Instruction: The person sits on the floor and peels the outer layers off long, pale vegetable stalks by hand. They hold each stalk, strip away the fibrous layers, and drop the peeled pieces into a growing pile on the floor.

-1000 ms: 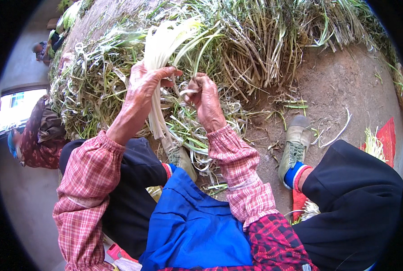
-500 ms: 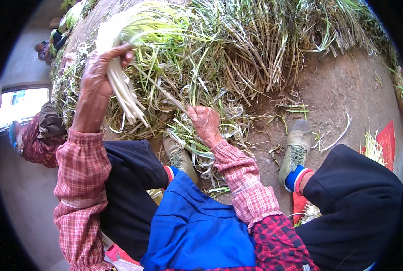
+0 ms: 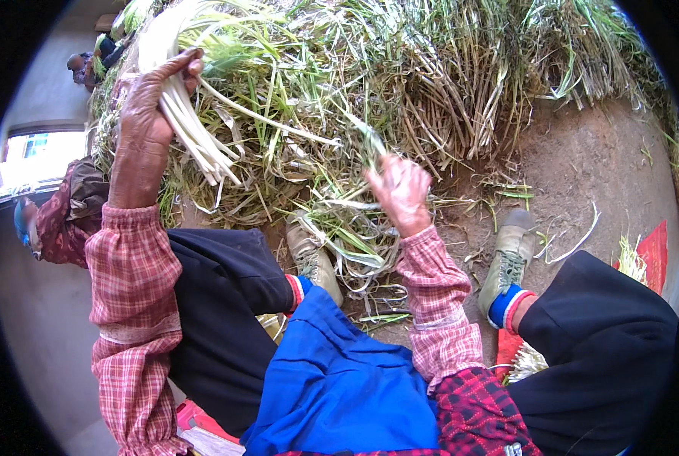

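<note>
The left hand (image 3: 145, 125) grips a bunch of pale leafy stalks (image 3: 195, 137), far left by the leaf pile (image 3: 294, 106). The right hand (image 3: 402, 191) is blurry; I can't tell if it holds the green leaf (image 3: 366, 133). Squeeze softly, so stalks don't snap or slip.

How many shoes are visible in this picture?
2. The left shoe stands beside loose leaves; the right shoe stands on bare brown ground. Others may be hidden.
</note>
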Demonstrator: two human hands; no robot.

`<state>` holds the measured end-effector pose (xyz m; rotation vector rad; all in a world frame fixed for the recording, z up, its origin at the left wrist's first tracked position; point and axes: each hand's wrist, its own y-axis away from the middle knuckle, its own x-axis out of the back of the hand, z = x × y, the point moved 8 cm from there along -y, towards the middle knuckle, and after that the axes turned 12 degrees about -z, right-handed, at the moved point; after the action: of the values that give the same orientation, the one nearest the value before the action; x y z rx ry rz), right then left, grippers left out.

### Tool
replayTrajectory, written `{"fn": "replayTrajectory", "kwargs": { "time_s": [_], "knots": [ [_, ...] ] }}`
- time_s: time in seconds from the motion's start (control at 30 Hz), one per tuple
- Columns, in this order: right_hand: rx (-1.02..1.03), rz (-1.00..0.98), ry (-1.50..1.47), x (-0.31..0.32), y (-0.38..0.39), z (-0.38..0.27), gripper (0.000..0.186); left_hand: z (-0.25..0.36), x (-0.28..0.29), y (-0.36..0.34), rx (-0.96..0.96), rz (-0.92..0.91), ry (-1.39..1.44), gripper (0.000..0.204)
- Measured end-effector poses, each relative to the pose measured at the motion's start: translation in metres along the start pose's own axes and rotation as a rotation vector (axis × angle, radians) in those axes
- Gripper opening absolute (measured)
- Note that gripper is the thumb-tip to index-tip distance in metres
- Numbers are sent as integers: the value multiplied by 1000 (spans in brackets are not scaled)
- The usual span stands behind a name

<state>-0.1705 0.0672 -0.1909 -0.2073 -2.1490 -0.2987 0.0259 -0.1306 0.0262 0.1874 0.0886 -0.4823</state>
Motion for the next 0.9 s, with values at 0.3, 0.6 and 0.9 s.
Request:
{"fn": "replayTrajectory", "kwargs": {
  "time_s": [0.3,0.6,0.9],
  "knots": [
    [461,71,-486,62,-16,-93,33,-36,-28,-9,104,-54,-38,29],
    [331,-55,-1062,42,-16,-102,23,-75,-63,11,168,23,-72,47],
    [98,439,-500,36,-43,-6,19,-22,-46,3,-131,17,171,34]
  ]
}}
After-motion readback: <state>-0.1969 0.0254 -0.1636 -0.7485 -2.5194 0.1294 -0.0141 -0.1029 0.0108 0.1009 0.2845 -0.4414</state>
